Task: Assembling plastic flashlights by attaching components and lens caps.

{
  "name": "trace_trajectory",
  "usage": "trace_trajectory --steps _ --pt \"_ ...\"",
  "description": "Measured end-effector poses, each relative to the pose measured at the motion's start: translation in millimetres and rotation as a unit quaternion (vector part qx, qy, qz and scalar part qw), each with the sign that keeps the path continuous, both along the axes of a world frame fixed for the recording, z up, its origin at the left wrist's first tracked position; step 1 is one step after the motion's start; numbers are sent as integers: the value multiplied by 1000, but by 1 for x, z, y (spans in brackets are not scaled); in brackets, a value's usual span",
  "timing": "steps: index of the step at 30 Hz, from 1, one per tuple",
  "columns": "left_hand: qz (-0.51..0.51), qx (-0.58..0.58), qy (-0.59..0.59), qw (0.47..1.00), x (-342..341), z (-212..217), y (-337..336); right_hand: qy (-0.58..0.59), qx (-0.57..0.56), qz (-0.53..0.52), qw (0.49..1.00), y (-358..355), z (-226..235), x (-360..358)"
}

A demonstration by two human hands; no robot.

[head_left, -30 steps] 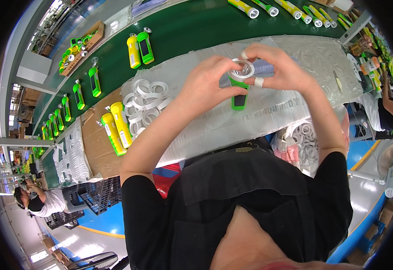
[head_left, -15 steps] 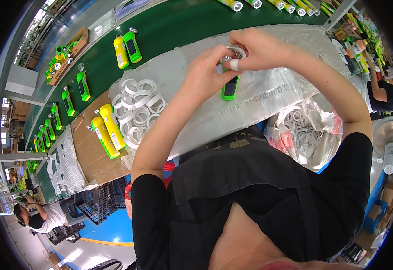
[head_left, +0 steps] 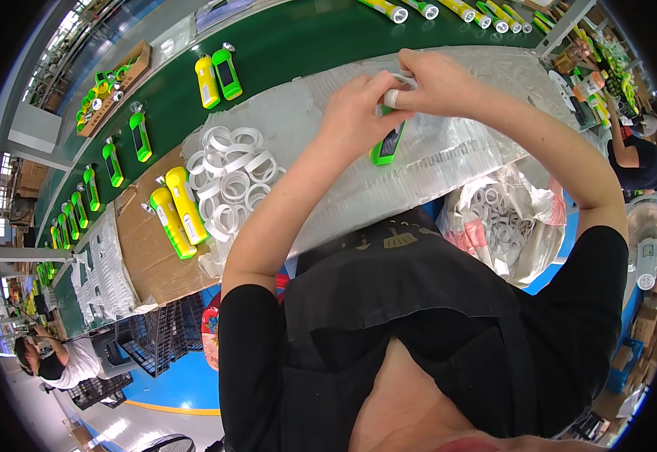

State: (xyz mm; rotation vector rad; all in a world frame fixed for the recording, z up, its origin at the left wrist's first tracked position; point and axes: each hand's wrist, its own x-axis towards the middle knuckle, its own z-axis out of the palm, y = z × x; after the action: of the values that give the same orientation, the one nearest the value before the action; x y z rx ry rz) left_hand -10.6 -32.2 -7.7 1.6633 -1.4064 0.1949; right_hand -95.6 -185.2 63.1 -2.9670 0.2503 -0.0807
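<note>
Left hand and right hand meet, both closed around the far end of a green flashlight and a white ring (partly hidden by fingers). The flashlight's long axis runs near-to-far above the plastic-covered worktop. Loose white rings lie left.

Fingers of the left hand and right hand cover the green torch's top; the white ring between fingertips barely shows.
</note>
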Motion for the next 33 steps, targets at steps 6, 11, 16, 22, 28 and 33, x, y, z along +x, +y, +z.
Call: trace_trajectory --steps 6,11,16,22,28,33 --pt "-2 21 35 999 0 2 -1 -131 72 176 973 -27 0 -2" --pt "-2 28 35 999 0 0 0 128 -83 -50 987 17 45 1" --pt "-19 14 47 999 -1 1 -3 -28 107 199 974 -8 15 -5" --pt "-15 17 25 999 2 0 0 -131 226 156 952 -15 3 -9" --pt "-103 -58 51 992 7 -5 -7 -124 99 129 979 -14 0 -14" --pt "-199 135 226 944 4 33 51 -226 292 131 920 12 30 -47"
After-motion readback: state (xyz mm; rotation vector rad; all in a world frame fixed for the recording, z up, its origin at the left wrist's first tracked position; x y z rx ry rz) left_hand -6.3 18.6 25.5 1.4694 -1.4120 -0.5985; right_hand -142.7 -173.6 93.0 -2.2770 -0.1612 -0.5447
